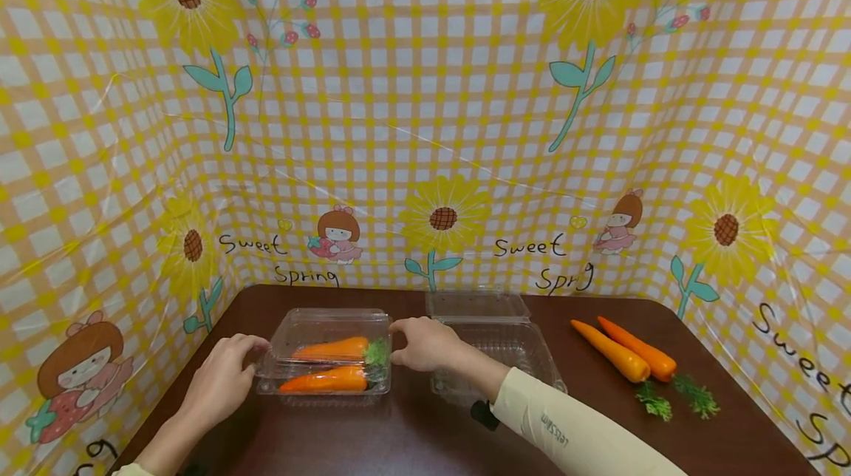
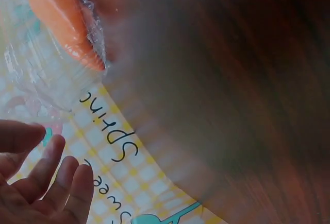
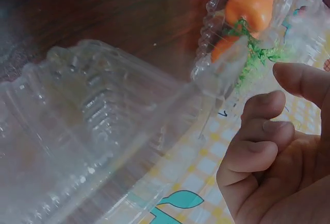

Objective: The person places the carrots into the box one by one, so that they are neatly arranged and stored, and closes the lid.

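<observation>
Two orange carrots (image 1: 330, 380) with green tops lie inside a clear plastic clamshell box (image 1: 292, 389) on the left of the table. Its transparent lid lies over them. At the box's left end is my left hand (image 1: 222, 372), fingers loosely bent; in the left wrist view the fingertips (image 2: 68, 170) appear beside the clear plastic. My right hand (image 1: 425, 345) is at the opposite end, near the green carrot tops (image 3: 250, 54). Its fingers (image 3: 265, 128) curl loosely beside the box, with nothing held in them.
A second clear clamshell box (image 1: 548, 365) stands with its lid (image 1: 479, 306) raised, just right of the first and under my right forearm. Two more carrots (image 1: 614, 350) lie on the brown table (image 1: 332, 439) at the right. Checked cloth walls (image 1: 425, 143) surround the table.
</observation>
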{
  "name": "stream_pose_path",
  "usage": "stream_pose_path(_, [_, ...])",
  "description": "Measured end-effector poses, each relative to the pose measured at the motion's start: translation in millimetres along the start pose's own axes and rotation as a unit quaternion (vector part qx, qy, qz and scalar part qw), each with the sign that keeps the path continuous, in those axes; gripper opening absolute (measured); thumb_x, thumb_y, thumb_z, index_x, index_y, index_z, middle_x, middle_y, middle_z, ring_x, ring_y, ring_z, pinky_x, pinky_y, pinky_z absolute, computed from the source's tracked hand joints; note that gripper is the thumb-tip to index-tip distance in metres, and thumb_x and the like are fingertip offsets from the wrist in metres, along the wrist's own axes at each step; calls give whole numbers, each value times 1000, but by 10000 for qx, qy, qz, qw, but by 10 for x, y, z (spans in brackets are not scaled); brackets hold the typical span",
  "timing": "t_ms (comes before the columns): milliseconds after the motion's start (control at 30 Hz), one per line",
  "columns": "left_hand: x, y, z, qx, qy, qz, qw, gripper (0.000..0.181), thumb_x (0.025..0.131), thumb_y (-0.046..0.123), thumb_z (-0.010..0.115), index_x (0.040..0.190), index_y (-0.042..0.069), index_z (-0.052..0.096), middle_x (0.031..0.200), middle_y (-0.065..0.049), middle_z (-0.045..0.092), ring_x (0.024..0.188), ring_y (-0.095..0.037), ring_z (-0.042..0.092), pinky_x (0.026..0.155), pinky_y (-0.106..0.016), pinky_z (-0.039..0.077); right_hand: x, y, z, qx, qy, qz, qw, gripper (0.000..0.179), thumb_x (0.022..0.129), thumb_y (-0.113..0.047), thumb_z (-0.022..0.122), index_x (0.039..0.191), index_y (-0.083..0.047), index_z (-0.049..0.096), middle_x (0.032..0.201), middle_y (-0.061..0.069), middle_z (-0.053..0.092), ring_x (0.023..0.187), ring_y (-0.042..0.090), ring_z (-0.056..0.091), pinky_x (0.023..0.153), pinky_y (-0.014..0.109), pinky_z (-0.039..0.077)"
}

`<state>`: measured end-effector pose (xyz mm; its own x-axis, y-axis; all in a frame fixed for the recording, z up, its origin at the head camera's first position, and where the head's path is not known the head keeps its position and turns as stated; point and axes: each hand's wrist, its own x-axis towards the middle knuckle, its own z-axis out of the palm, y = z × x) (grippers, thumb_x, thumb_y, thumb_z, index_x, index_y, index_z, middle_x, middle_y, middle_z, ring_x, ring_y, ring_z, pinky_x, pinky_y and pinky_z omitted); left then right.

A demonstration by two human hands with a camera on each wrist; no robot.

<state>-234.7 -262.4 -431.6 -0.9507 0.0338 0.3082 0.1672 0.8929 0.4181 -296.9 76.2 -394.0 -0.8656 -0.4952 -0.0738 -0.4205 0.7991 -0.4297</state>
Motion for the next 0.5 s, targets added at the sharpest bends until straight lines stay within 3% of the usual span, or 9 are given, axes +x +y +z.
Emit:
stream_pose_path(100, [-40,-9,5,-56,-193,-24,9998,29,92,-3,58,112,12,73,122,-13,66,115,-37,56,63,-34,44,-27,4,34,-47,-53,-25,10000,52,94,-31,70,142,-14,59,127,13,68,57,17,56,55,33,41])
stream_pose_path(200, [-63,-9,6,-91,-358,-143,9992,23,96,9,60,114,12,73,125,-13,65,117,-38,55,69,-42,49,-52,0,46,-104,7,-77,9999,54,95,-36,69,142,-13,58,135,13,64,81,25,69,66,39,52])
stream_pose_path(300, [-72,-12,5,-222,-542,-366,9976,26,96,23,64,119,11,71,129,-14,64,121,-40,54,81,-54,50,-73,-11,52,-110,92,-48,9999,58,94,-42,69,142,-11,59,137,13,63,105,31,69,79,46,55])
stream_pose_path(400, [-70,-24,1,-470,-850,-634,9933,35,96,30,66,122,8,68,130,-17,64,123,-44,55,88,-59,49,-99,-22,60,82,97,109,9999,61,91,-44,72,139,-7,60,136,13,64,107,32,69,83,48,55])
stream_pose_path(500, [-63,-55,1,-738,-1240,-893,9855,39,97,37,64,118,4,69,122,-16,68,112,-41,62,84,-54,51,-122,-27,70,388,-38,175,9991,53,90,-42,74,127,-3,69,124,13,71,96,27,71,78,42,56])
